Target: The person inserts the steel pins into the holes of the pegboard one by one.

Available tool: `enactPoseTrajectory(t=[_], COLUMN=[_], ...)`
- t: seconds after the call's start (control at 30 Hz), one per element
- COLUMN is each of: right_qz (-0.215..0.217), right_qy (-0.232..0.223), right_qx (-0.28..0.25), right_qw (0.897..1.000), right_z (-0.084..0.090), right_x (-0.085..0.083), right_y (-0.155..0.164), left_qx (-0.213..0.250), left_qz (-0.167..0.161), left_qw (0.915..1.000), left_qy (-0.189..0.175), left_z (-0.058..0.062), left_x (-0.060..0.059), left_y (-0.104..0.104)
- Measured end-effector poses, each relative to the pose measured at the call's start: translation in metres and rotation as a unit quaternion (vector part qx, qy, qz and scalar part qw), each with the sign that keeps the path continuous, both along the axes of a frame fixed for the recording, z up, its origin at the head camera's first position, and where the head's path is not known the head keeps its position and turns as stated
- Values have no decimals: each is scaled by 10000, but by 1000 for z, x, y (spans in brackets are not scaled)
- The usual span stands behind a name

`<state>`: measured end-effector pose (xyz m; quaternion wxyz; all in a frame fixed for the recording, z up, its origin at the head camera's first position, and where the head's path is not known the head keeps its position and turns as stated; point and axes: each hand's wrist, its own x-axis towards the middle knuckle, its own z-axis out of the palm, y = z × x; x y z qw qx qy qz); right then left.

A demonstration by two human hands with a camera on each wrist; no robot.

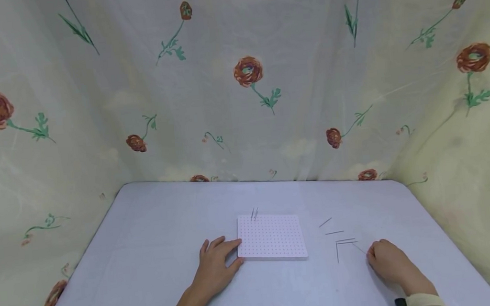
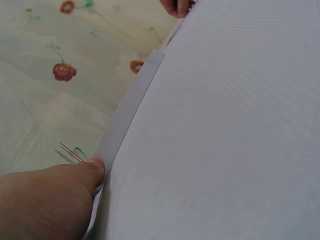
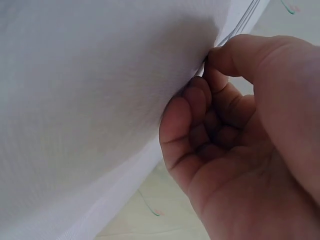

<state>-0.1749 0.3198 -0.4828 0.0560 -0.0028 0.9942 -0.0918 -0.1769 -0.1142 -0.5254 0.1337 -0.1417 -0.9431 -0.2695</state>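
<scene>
A white pegboard dotted with red holes lies flat on the table, with thin metal pins standing upright in its far left corner. My left hand lies flat beside it, its straight fingers touching the board's left edge; the upright pins show just beyond my fingertip. Several loose pins lie to the right of the board. My right hand rests on the table at their near end, fingers curled. In the right wrist view its thumb and forefinger pinch the end of a pin against the tabletop.
The pale grey table is enclosed on three sides by a cream curtain printed with red flowers. Its rounded far corners lie close to the curtain.
</scene>
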Motion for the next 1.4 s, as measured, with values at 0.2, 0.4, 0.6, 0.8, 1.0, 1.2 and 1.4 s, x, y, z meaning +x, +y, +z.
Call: enactPoseTrajectory(t=[0.2, 0.4, 0.6, 0.8, 1.0, 1.2, 1.4], right_qz=[80, 0, -12, -107, -199, -239, -378], right_qy=[162, 91, 357, 293, 508, 1084, 1808], right_qx=[9, -160, -342, -506, -604, -612, -735], right_qw=[9998, 9998, 9988, 9982, 9967, 9919, 9800], right_z=[-4, -8, -9, -7, -5, -8, -8], right_x=[1, 3, 4, 6, 5, 3, 4], right_y=[0, 0, 5, 9, 9, 12, 13], left_qx=[31, 21, 34, 70, 36, -4, 9], left_qz=[2, -3, 7, 3, 10, 9, -18], left_qw=[10000, 10000, 9999, 9999, 9999, 10000, 10000], left_qy=[-44, -97, -106, -125, -106, -87, -46], left_z=[2, 1, 0, -2, -2, -1, 0], left_x=[1, 2, 2, 3, 2, 0, 0], left_y=[0, 0, 0, 0, 0, 0, -1])
